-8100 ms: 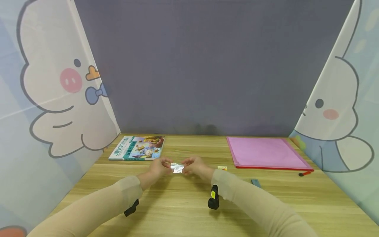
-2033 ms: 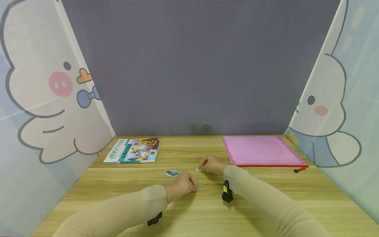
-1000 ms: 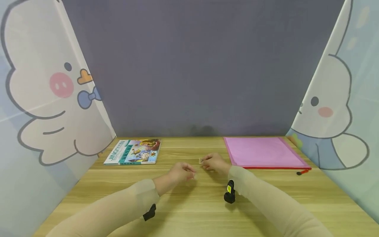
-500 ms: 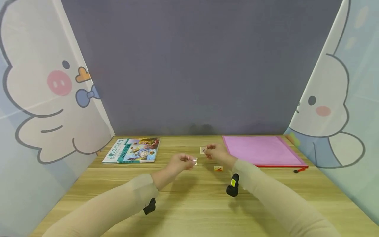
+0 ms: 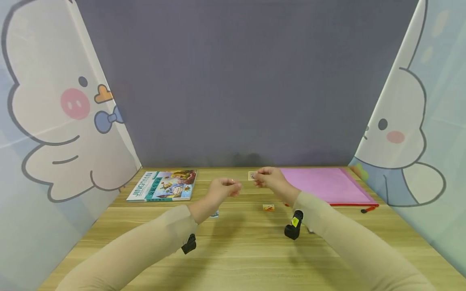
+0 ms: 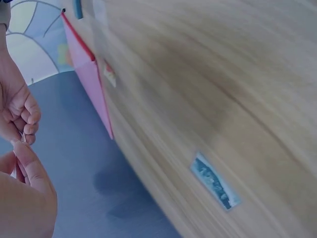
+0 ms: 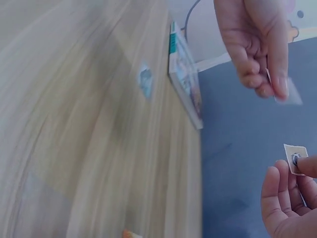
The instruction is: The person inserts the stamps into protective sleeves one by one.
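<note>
My right hand (image 5: 271,180) pinches a small beige square stamp (image 7: 295,157) with a dark round picture, between thumb and fingers. Facing it, my left hand (image 5: 220,192) pinches a thin, clear plastic piece (image 7: 294,93) that looks like a small sleeve. Both hands are raised above the table, fingertips a short gap apart. On the tabletop, partly covered by the left forearm in the head view, lies a blue stamp (image 6: 214,182). An orange-and-yellow stamp (image 5: 268,207) lies below the right hand.
A picture book (image 5: 164,186) lies at the back left of the wooden table (image 5: 233,250). At the back right is a pink zip pouch (image 5: 324,184) with a red edge. A grey-blue object (image 5: 310,230) shows mostly hidden beside the right sleeve. Dark cloth (image 5: 233,89) stands behind.
Both hands have risen and moved away from me, carrying the beige stamp and the clear piece. At 8.1 s ago, both hands held a shiny piece low over the table.
</note>
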A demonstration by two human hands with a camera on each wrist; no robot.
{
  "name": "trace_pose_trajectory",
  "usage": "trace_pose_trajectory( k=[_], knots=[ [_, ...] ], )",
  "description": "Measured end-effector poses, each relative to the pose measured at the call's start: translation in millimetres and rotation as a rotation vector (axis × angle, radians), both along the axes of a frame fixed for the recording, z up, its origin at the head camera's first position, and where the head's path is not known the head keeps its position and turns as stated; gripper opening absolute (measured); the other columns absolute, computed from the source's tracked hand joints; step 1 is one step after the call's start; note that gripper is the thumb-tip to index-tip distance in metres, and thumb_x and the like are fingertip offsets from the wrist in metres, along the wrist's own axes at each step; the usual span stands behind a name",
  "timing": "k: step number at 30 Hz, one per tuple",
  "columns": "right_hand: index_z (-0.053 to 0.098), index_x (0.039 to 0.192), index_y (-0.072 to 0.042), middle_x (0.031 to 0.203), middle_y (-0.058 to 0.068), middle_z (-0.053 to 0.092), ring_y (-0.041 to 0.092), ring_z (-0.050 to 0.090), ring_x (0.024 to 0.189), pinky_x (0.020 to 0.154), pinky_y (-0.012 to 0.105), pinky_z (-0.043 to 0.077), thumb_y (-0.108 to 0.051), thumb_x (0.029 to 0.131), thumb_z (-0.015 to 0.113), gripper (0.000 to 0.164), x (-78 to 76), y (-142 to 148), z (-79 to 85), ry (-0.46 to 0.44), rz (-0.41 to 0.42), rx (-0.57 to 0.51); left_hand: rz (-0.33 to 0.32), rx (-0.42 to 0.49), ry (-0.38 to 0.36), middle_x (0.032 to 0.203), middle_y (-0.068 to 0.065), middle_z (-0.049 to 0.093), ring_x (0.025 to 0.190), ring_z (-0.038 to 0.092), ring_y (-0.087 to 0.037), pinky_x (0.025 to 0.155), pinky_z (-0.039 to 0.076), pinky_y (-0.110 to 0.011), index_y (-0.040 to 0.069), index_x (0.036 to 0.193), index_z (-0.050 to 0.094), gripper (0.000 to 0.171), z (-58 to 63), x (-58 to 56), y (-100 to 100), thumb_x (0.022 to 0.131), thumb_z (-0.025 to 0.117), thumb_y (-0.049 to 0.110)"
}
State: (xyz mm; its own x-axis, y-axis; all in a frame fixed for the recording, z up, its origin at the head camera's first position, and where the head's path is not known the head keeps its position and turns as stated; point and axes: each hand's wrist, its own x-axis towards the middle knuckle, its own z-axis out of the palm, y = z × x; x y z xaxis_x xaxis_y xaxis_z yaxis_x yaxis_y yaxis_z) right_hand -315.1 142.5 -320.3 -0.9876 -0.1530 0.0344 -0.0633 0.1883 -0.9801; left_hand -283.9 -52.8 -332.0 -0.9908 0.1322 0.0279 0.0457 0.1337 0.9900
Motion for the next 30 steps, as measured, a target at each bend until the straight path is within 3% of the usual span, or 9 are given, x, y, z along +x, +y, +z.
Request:
trace_pose_trajectory(
  k=[6, 11, 19, 26, 30],
  knots=[
    [0.062, 0.108, 0.008, 0.088, 0.004, 0.068, 0.011, 0.064, 0.073, 0.077, 0.029, 0.059, -0.009, 0.093, 0.064, 0.023, 11.1, -1.4, 15.4, 0.045, 0.017, -0.026, 0.044, 0.052, 0.009, 0.093, -0.008, 0.07, 0.09, 0.069, -0.027, 0.089, 0.057, -0.042, 0.0, 0.092, 0.069, 0.014, 9.0, -0.9, 0.7, 0.09, 0.07, 0.013],
    [0.06, 0.111, 0.009, 0.09, 0.004, 0.069, 0.012, 0.066, 0.077, 0.081, 0.032, 0.058, -0.007, 0.092, 0.065, 0.026, 18.9, -2.2, 22.9, 0.051, 0.027, -0.045, 0.047, 0.089, 0.013, 0.092, -0.007, 0.07, 0.09, 0.069, -0.025, 0.089, 0.057, -0.041, -0.001, 0.098, 0.07, 0.017, 12.3, -1.7, 0.8, 0.09, 0.07, 0.013],
    [0.06, 0.112, 0.009, 0.101, 0.015, 0.07, 0.013, 0.068, 0.08, 0.081, 0.03, 0.058, -0.01, 0.093, 0.065, 0.027, 23.3, -2.6, 25.1, 0.051, 0.039, -0.07, 0.042, 0.128, 0.017, 0.091, -0.007, 0.07, 0.08, 0.067, -0.016, 0.082, 0.059, -0.032, -0.001, 0.101, 0.07, 0.019, 16.2, -0.1, 2.2, 0.09, 0.07, 0.015],
    [0.062, 0.11, 0.005, 0.095, 0.01, 0.07, 0.013, 0.068, 0.079, 0.088, 0.036, 0.057, -0.015, 0.093, 0.067, 0.027, 24.4, -4.2, 26.4, 0.026, 0.039, -0.069, 0.035, 0.17, 0.027, 0.096, -0.01, 0.07, 0.088, 0.067, -0.024, 0.087, 0.058, -0.038, -0.002, 0.101, 0.07, 0.021, 19.1, 0.2, 2.4, 0.09, 0.071, 0.015],
    [0.062, 0.111, 0.006, 0.091, 0.006, 0.07, 0.013, 0.068, 0.079, 0.089, 0.038, 0.056, -0.016, 0.093, 0.067, 0.028, 25.7, -5.3, 26.2, 0.029, 0.053, -0.073, 0.039, 0.172, 0.024, 0.092, -0.006, 0.07, 0.084, 0.068, -0.021, 0.087, 0.058, -0.037, -0.002, 0.1, 0.07, 0.02, 19.8, 1.4, 2.8, 0.09, 0.07, 0.015]
  ],
)
